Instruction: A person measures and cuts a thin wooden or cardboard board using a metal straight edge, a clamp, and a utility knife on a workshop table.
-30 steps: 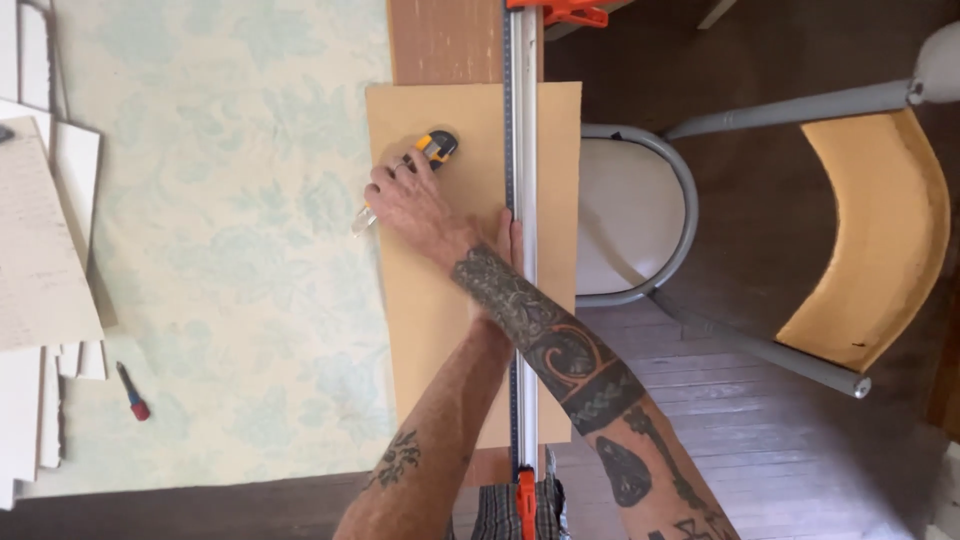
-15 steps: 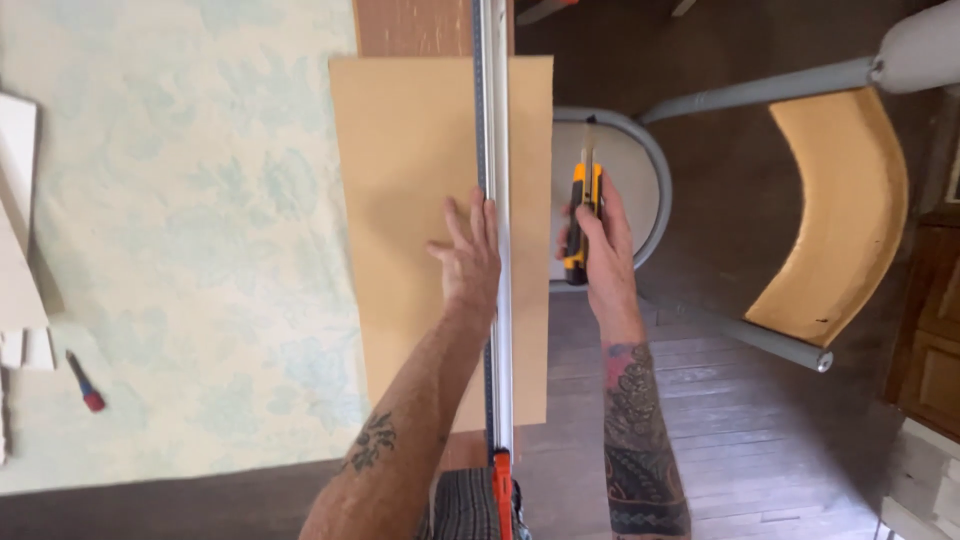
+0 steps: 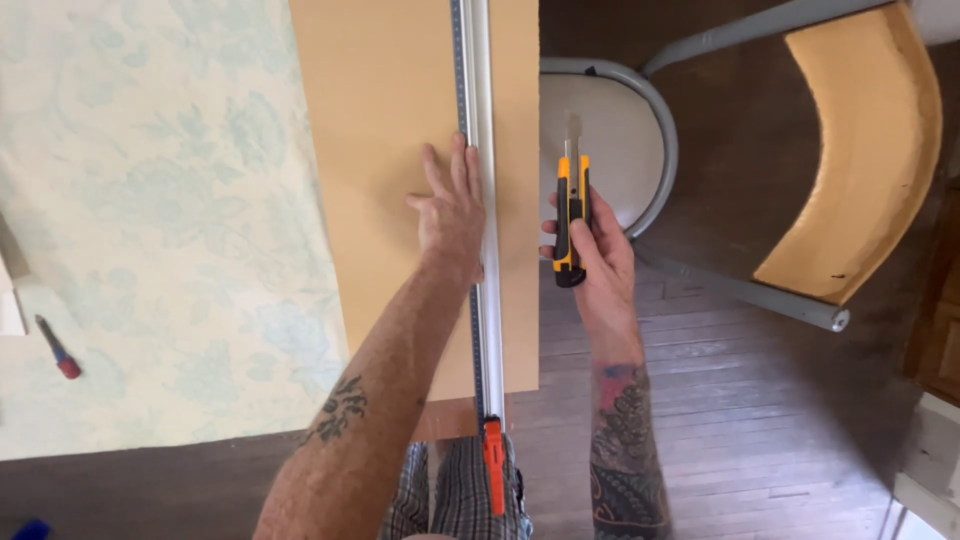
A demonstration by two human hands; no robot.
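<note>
Clearly pre-cut stage: left hand (image 3: pixel 452 215) lay flat, fingers spread, pressing metal straightedge (image 3: pixel 478 250) onto tan board (image 3: pixel 390 150) on worktop (image 3: pixel 150 200). Right hand (image 3: pixel 595 250) gripped yellow-black utility knife (image 3: pixel 570 215), held off board's right edge, above round chair seat (image 3: pixel 610 140). Blade looked extended, though blurred. Judged next need: bring blade to straightedge's edge, keep left-hand pressure firm, fingers behind rail.
</note>
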